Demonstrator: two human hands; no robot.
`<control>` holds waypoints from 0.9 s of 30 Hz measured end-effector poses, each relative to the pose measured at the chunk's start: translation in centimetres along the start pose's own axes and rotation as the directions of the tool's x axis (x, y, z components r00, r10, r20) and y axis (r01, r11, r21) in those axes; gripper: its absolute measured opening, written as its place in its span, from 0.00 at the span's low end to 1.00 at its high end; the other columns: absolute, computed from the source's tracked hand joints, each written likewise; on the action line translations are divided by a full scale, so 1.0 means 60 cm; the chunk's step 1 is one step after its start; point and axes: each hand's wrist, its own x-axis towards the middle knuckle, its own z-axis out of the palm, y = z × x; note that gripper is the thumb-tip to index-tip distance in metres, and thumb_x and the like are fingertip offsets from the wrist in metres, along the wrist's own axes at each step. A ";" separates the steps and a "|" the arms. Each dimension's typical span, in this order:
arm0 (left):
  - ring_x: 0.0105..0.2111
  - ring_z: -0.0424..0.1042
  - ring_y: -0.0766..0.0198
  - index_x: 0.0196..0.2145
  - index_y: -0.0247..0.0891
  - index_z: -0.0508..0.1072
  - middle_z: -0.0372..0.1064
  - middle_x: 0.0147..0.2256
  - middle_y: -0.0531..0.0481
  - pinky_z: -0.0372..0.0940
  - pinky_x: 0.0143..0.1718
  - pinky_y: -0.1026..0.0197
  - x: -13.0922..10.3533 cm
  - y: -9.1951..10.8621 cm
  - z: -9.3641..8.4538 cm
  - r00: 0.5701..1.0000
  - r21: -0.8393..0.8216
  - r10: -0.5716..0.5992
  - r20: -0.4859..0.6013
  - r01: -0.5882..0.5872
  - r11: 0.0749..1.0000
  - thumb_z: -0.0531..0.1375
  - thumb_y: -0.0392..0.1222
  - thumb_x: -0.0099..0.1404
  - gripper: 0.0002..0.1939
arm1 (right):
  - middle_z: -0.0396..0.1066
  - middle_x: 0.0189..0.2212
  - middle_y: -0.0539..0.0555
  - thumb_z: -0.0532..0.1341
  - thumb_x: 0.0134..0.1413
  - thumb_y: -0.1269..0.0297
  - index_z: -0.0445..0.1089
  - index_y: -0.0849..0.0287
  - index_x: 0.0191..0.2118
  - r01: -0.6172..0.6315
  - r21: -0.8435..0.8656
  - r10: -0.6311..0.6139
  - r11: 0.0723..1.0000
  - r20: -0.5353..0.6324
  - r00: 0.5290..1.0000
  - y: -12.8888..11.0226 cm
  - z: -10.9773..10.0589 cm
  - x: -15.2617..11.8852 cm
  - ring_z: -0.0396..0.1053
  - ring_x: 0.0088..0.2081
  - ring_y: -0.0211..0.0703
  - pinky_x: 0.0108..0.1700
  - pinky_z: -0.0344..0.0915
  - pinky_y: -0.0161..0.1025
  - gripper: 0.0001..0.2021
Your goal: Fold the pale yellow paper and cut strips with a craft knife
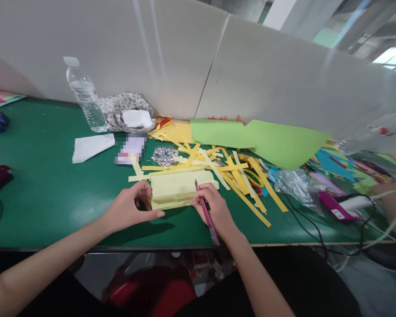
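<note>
A folded piece of pale yellow paper [176, 185] lies in front of me on the green table, with creases along its length. My left hand [135, 204] grips its left end, fingers curled behind and thumb stretched along the front edge. In my right hand [213, 207] is a slim pink pen-like tool [204, 211], its dark pointed tip upward over the paper. Whether it is a pen or a craft knife I cannot tell. Fingertips of that same hand also touch the paper's right front edge. Narrow yellow paper strips [236, 167] lie scattered just behind and to the right.
Behind the strips lie green paper sheets [284, 141] and scissors [255, 178]. A clear tray of small beads [165, 156], a water bottle [87, 99] and a patterned cloth [114, 110] stand left. At right are a plastic bag [297, 185], a magenta device [338, 209], cables and another person's hand [389, 193].
</note>
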 end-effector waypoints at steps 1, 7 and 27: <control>0.22 0.66 0.67 0.30 0.42 0.56 0.68 0.22 0.58 0.57 0.23 0.66 0.001 -0.001 0.001 1.000 0.013 -0.010 -0.003 0.010 1.000 0.66 0.51 0.49 0.22 | 0.63 0.37 0.54 0.59 0.52 0.70 0.63 0.57 0.32 -0.011 -0.023 0.011 1.000 0.008 1.000 -0.001 0.000 0.000 0.66 0.30 0.37 0.32 0.63 0.33 0.03; 0.21 0.68 0.66 0.29 0.42 0.54 0.67 0.21 0.59 0.59 0.23 0.66 0.006 -0.009 0.005 0.998 0.028 -0.052 -0.033 0.053 0.998 0.64 0.51 0.51 0.21 | 0.62 0.37 0.53 0.60 0.52 0.67 0.61 0.56 0.33 -0.078 -0.077 0.082 0.994 0.052 0.995 -0.007 -0.004 0.005 0.66 0.29 0.37 0.30 0.63 0.33 0.05; 0.20 0.64 0.67 0.27 0.42 0.53 0.65 0.20 0.60 0.55 0.22 0.67 0.009 -0.012 0.007 0.998 0.082 -0.063 -0.019 0.065 0.995 0.61 0.50 0.53 0.18 | 0.64 0.37 0.55 0.58 0.54 0.64 0.62 0.55 0.34 -0.233 -0.429 0.197 0.873 -0.128 0.972 0.056 -0.081 -0.024 0.68 0.38 0.47 0.29 0.63 0.37 0.04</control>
